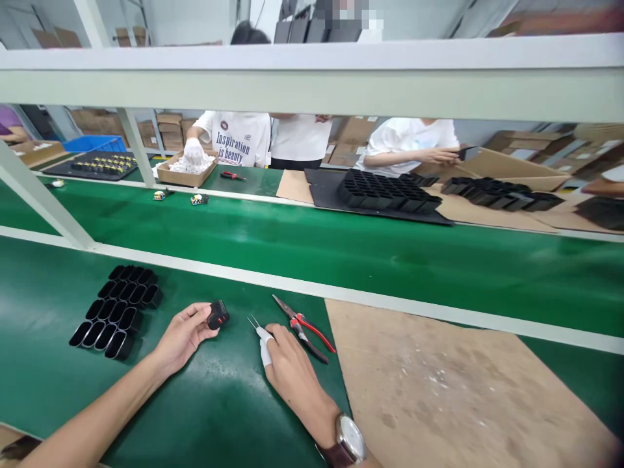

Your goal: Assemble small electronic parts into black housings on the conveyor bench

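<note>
My left hand (184, 336) rests on the green bench and pinches a small black part with red marks (218, 314) between thumb and fingers. My right hand (287, 367), with a white cot on the forefinger and a watch on the wrist, is closed on thin metal tweezers (254, 322) whose tips point up and to the left, a short way from the part. Red-handled pliers (305, 328) lie on the mat just right of my right hand.
A cluster of empty black housings (117, 311) sits left of my left hand. A brown cardboard sheet (453, 390) covers the bench at right. Beyond the white rail runs a green conveyor (341, 247); people across it handle black trays (385, 192) and a cardboard box (188, 170).
</note>
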A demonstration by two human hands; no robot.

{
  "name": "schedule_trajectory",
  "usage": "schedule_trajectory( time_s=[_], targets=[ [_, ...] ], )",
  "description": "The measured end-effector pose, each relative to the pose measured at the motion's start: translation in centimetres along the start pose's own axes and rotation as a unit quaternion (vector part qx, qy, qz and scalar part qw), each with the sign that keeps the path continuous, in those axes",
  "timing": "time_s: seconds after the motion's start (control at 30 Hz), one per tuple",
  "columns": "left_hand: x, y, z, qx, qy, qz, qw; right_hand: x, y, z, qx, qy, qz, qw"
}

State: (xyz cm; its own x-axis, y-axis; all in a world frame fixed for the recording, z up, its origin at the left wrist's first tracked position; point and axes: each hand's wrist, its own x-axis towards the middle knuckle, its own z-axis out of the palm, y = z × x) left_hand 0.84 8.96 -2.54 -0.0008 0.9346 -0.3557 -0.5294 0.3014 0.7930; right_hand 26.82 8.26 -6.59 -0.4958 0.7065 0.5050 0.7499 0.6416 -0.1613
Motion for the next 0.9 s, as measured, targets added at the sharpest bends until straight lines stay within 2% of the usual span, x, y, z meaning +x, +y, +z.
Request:
schedule_trajectory(
  time_s=[0.13,0.37,0.6,0.73,0.83,0.9],
  targets=[
    [-0.1,-0.2,0.0,0.009,0.004,0.011,1.0,0.2,0.3,-0.2,-0.005,-0.002,0.0,1.0],
    [-0.6,-0.1,0.5,0.045,-0.02,0.042,0.998,0.5,0.1,-0.7,-0.012,-0.018,0.013,1.0],
    [-1.0,-0.4,1.0,0.082,-0.012,0.08,0.993,0.6,-0.2,-1.3,-0.009,-0.017,0.014,1.0],
    [-0.5,-0.8,0.6,0.121,0.002,0.084,0.989,0.6,-0.2,-1.2,-0.008,-0.017,0.014,1.0],
    [0.2,-1.0,-0.1,0.197,0.022,0.109,0.974,0.6,-0.1,-1.0,-0.009,-0.011,0.017,1.0],
    [0.7,-1.2,-0.5,0.272,0.019,0.147,0.951,0.6,0.0,-1.0,-0.005,-0.001,0.016,1.0]
  ],
)
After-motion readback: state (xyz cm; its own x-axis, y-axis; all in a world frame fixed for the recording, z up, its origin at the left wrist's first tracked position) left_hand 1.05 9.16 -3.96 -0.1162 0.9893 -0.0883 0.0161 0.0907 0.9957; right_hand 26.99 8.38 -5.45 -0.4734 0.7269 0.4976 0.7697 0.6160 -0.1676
